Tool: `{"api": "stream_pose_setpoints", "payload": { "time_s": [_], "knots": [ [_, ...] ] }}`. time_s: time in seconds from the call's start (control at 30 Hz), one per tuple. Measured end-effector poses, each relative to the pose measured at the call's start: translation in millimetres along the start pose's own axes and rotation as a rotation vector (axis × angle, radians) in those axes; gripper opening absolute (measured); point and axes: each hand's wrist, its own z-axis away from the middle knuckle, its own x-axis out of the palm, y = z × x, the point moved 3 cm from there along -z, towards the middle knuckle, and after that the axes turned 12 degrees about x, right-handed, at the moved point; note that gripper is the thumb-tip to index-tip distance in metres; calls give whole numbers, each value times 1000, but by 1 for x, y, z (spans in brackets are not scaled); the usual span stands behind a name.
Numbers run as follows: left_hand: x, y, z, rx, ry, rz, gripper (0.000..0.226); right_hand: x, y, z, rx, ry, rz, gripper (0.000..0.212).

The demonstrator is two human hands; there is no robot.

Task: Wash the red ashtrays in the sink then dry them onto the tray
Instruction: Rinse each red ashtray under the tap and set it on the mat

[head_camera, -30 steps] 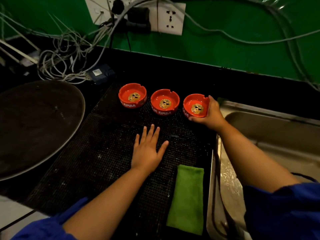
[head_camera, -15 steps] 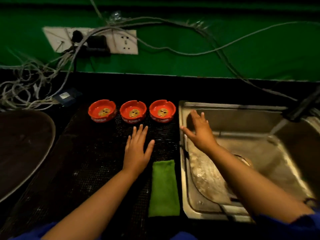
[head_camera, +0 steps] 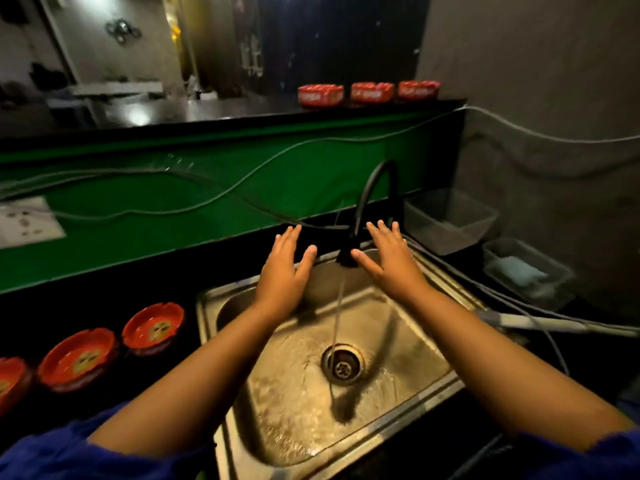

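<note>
Down at the lower left of the frame, a row of glossy red round ashtrays with yellow emblems sits on the black countertop (head_camera: pixel 86 299): the edge-cut ashtray (head_camera: pixel 10 379), the middle ashtray (head_camera: pixel 78 358) and the sink-side ashtray (head_camera: pixel 154 327), which lies just beside the basin's rim. None is in the water and none is in a hand, so by my read the washing proper hasn't begun.

Moving right, the left hand (head_camera: pixel 284 268) hovers over the back of the square stainless-steel sink (head_camera: pixel 207 303), fingers straight and spread, holding nothing. And the water's on! A thin stream (head_camera: pixel 337 306) drops from the black gooseneck tap (head_camera: pixel 377 181) straight onto the round drain (head_camera: pixel 343 367), and the basin floor is awash.

Right of the spout, the right hand (head_camera: pixel 393 261) mirrors its partner, flat and empty, thumb close to the nozzle. Whether it touches, I can't tell.

Up top, right of centre, a trio of red ashtrays (head_camera: pixel 372 91) lines a dark ledge (head_camera: pixel 242 109), well apart from the sink. Far right, a clear plastic tub (head_camera: pixel 450 220) and a second, lower tub (head_camera: pixel 526 271) stand on the counter.

No tray in sight. The tally: tap running, and that's all. Every ashtray is left to wash, dry and set on the tray.
</note>
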Motion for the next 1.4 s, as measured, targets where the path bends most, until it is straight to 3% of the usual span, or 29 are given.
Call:
{"api": "stream_pose_setpoints", "payload": {
  "time_s": [0.2,0.43,0.63,0.77,0.93,1.13,1.4],
  "knots": [
    [26,34,-90,77,45,-9,56,-73,26,-57,84,22,9,69],
    [18,48,-197,-3,135,15,70,-132,14,-140,117,26,55,73],
    [2,23,-290,-56,162,-11,94,-138,6,-203,184,40,75,74],
    [-1,-1,-346,-194,109,-85,117,-126,12,-241,224,71,88,74],
    [3,-40,-393,-371,27,83,146,-109,23,-270,243,129,110,74],
    [16,-52,-415,-382,117,62,116,-101,32,-279,247,168,65,73],
    [3,-39,-389,-343,150,-29,105,-109,21,-250,201,176,78,74]
  ]
}}
